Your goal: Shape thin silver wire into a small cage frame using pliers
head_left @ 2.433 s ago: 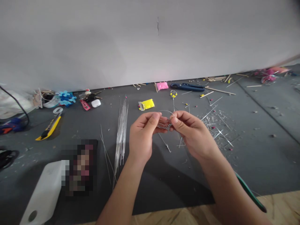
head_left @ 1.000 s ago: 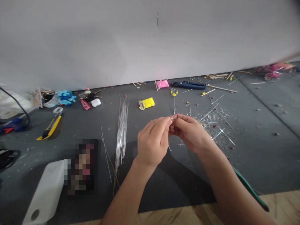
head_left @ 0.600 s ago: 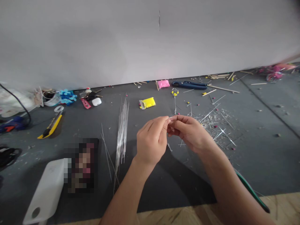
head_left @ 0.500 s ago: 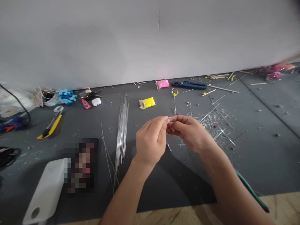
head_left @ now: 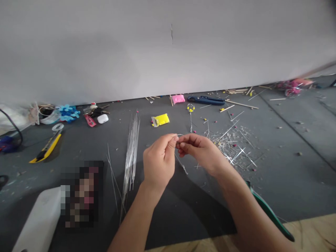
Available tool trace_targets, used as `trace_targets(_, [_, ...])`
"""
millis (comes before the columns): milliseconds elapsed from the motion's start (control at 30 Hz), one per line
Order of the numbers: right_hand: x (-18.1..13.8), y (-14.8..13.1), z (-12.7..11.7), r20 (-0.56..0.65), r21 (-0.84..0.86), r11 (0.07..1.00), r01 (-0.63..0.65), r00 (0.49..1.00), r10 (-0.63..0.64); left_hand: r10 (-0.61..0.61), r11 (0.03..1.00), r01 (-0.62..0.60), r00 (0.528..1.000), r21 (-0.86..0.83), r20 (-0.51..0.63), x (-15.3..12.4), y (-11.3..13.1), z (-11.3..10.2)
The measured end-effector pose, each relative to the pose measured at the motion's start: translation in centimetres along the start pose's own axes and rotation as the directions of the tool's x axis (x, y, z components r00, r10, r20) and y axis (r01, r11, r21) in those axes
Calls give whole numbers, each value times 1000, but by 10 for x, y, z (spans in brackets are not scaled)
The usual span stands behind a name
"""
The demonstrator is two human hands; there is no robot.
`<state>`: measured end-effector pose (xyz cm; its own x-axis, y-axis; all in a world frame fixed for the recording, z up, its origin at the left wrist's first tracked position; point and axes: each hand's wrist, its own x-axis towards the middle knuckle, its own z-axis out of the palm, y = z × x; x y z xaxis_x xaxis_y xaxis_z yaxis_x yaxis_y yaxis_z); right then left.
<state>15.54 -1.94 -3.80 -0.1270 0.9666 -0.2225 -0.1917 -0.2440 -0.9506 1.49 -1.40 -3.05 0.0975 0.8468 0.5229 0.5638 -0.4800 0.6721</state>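
Observation:
My left hand [head_left: 158, 161] and my right hand [head_left: 200, 151] meet above the grey mat [head_left: 275, 154], fingertips pinched together on a thin bent wire [head_left: 181, 164]. A short length of the wire curves above the fingers, and a tail with a small hook hangs down between the hands. Most of the wire is hidden in the fingers. A bundle of straight wires [head_left: 131, 147] lies just left of my left hand.
Wire offcuts [head_left: 231, 143] litter the mat to the right. A yellow packet [head_left: 160, 120], a pink packet [head_left: 178, 99] and blue pliers [head_left: 206, 100] lie near the wall. A yellow utility knife [head_left: 46, 148] lies far left. A green-handled tool [head_left: 267, 210] lies by my right forearm.
The wire loop I held open between both hands has been drawn tighter into the fingertips. Both hands have stayed pinched together, and the view has shifted slightly.

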Motion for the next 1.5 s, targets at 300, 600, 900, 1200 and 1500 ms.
trace_targets(300, [-1,-7,-1,-12,72,993,-91,996,92,11,999,-11,1000,-30,1,2,4,-4])
trace_targets(600, [-2,-4,-8,39,-10,999,-40,998,40,-81,993,83,996,-80,33,4,4,-6])
trace_targets(900, [-2,-4,-12,111,-152,988,10,994,7,-323,886,357,933,-296,156,11,2,-10])
trace_targets(1200, [-8,-14,-17,56,-247,964,100,994,-89,-506,635,506,843,-583,181,8,4,1])
trace_targets(1500, [-13,-19,-12,-20,-104,986,133,991,-136,-524,328,573,772,-751,360,11,12,0])
